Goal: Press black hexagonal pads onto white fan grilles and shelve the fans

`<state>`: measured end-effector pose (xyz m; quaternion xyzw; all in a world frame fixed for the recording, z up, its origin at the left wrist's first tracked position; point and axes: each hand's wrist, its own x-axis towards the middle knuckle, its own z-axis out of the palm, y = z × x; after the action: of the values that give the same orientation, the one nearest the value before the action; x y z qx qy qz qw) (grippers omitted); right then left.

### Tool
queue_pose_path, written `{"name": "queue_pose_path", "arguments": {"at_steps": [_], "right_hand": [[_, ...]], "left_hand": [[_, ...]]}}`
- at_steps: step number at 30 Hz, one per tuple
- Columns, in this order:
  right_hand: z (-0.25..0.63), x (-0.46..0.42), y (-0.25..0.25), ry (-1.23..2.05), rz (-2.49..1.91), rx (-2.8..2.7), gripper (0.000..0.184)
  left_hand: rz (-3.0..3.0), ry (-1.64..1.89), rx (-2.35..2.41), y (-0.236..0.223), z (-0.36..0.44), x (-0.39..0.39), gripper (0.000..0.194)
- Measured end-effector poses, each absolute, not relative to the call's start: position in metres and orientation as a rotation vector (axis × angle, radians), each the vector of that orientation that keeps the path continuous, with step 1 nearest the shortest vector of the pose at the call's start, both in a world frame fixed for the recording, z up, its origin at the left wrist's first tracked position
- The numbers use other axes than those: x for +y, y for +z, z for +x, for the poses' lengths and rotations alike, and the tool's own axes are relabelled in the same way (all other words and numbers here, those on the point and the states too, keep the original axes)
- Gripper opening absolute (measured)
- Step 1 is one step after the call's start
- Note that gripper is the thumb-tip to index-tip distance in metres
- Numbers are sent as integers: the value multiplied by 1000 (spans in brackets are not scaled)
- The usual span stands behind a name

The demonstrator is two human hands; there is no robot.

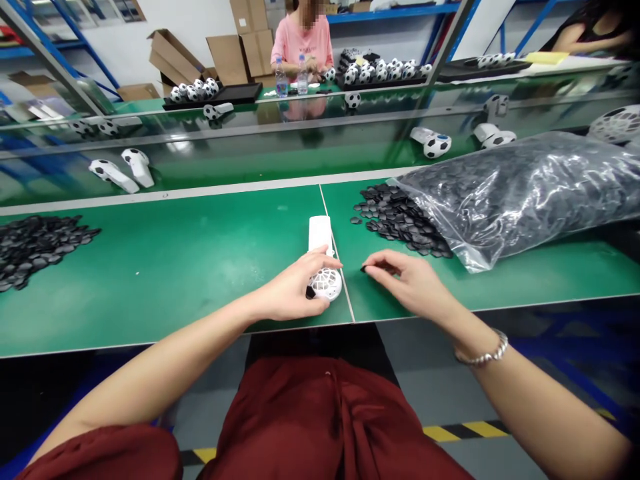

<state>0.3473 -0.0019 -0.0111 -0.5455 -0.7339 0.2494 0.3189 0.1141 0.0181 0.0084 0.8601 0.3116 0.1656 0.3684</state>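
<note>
A white handheld fan (321, 257) with a round grilled head lies on the green table (175, 267), handle pointing away from me. My left hand (295, 290) is closed around the grilled head near the table's front edge. Just to the right, my right hand (407, 280) pinches a small black hexagon piece (363, 269) between thumb and fingers, a short way from the fan. A pile of loose black hexagon pieces (395, 217) spills from a clear plastic bag (520, 193) further right.
Another heap of black pieces (35, 243) lies at the far left. Finished football-patterned fans (125, 170) rest on the conveyor behind. A person in a pink shirt (303, 43) sits across, beside trays of fans (383, 70) and cardboard boxes (175, 57).
</note>
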Motion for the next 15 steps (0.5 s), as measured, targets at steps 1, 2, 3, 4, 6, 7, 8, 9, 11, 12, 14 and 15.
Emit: {"name": "queue_pose_path", "arguments": {"at_steps": [1,2,3,4,6,7,8,9,11,12,14,15], "right_hand": [[338,-8,-9,802,-1376,-1887,17],[330,-12,-7,922,-1321,-1854,17],[323,-15,-6,1017,-1273,-1825,17],[317,-18,-6,1089,-1233,-1800,17],[310,-20,-7,1169,-1185,-1762,16],[309,-20,-8,1178,-1176,-1749,15],[308,-20,-8,1175,-1173,-1745,14],[307,-20,-9,1158,-1173,-1748,13],[307,-22,-9,1078,-1170,-1786,10],[306,-23,-8,1014,-1160,-1825,10],[306,-27,-7,856,-1124,-1933,12],[305,-28,-7,779,-1103,-1989,13]], "left_hand": [[2211,417,812,9,114,19,56],[2214,411,824,10,113,19,57],[2217,410,833,10,114,19,57],[2221,412,837,10,114,18,57],[2223,428,844,10,116,17,55],[2219,438,852,10,117,17,54],[2213,447,860,9,118,17,52],[2206,454,867,9,119,16,51],[2196,466,871,8,120,16,49],[2194,471,867,8,120,16,48],[2195,481,857,7,120,16,47],[2197,486,854,6,120,16,47]]}}
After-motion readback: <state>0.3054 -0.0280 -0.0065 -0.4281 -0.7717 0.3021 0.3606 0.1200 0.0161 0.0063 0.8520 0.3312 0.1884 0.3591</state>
